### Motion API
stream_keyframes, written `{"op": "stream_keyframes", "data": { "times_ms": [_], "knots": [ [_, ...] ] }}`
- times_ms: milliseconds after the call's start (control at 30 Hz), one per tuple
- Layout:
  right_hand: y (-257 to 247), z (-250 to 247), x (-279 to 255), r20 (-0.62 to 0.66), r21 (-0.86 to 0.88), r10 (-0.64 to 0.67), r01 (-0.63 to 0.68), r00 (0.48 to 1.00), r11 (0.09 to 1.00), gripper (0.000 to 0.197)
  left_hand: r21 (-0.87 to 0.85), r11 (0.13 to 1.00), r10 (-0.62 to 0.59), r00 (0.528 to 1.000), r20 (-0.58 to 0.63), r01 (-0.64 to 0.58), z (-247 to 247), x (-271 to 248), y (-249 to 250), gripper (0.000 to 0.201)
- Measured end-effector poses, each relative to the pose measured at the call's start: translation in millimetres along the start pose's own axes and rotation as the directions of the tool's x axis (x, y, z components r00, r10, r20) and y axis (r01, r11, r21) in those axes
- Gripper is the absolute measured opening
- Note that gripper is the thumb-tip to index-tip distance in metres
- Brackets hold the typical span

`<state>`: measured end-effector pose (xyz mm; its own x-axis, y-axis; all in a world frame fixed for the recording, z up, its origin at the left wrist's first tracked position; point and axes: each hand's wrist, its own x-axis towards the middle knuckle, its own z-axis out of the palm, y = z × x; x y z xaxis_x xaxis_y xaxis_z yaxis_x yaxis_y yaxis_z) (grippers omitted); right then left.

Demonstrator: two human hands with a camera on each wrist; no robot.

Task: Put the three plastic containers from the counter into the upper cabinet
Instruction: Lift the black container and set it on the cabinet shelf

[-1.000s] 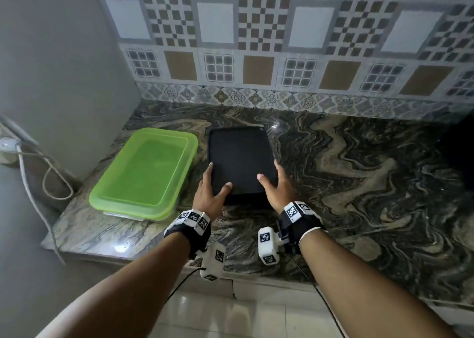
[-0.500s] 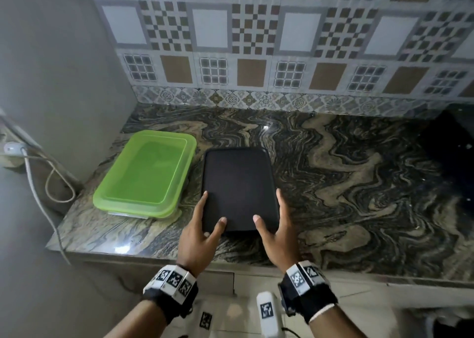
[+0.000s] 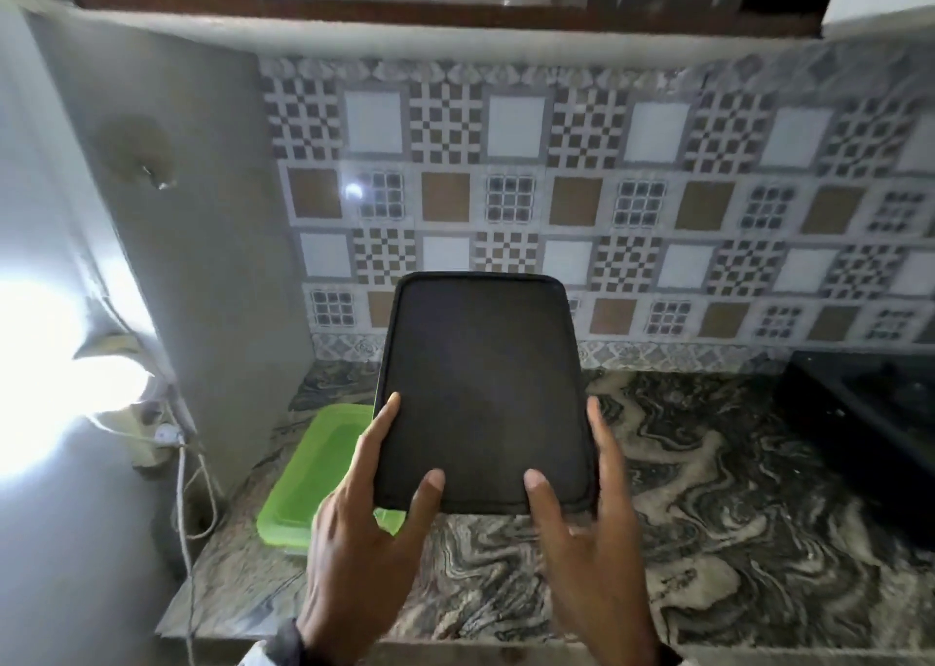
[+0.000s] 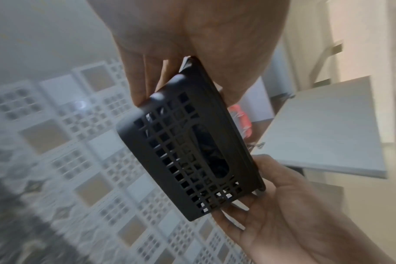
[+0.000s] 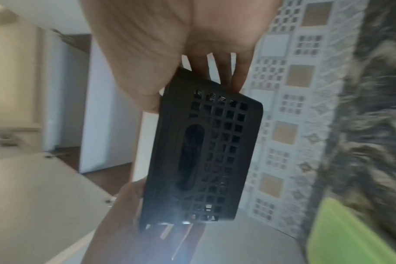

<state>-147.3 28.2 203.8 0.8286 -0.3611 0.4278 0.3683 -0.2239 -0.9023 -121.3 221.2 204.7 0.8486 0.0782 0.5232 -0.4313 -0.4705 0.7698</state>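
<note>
The black container (image 3: 483, 387) is held clear above the counter (image 3: 708, 488), in front of the tiled wall (image 3: 556, 185), its flat lid turned toward the head camera. In the wrist views its end wall is seen to be a grid of square holes around an oval handle slot (image 4: 211, 153). Relative to the black container, the counter lies below and spreads away to the right, while the underside of the upper cabinet (image 3: 405, 13) runs well above it. The green container (image 3: 324, 468) rests on the counter just below and to the left of the black container — partly hidden behind its near left corner.

The black container is gripped at its near end by both hands. The left hand (image 3: 364, 529) is clamped on the near left corner, thumb pressed on the lid and fingers curled underneath; the right hand (image 3: 592, 529) is clamped likewise on the near right corner. A white cable (image 3: 184, 503) hangs by the side wall, well to the left.
</note>
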Motion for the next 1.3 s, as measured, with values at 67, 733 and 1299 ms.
{"op": "stream_keyframes", "data": {
  "times_ms": [67, 733, 1299],
  "knots": [
    [-38, 5, 3, -0.043, 0.011, -0.055, 0.056, 0.998, 0.998, 0.080, -0.040, 0.998, 0.045, 0.997, -0.055, -0.047, -23, 10, 26, 0.075],
    [-289, 29, 184, 0.033, -0.030, -0.420, 0.421, 0.907, 0.907, 0.075, -0.092, 0.937, 0.311, 0.926, -0.215, -0.336, -131, 239, 218, 0.058],
    [-310, 53, 364, -0.021, -0.340, -0.278, 0.255, 0.960, 0.905, 0.052, 0.009, 0.996, 0.083, 0.995, 0.056, -0.084, -105, 396, 262, 0.044]
  ]
}}
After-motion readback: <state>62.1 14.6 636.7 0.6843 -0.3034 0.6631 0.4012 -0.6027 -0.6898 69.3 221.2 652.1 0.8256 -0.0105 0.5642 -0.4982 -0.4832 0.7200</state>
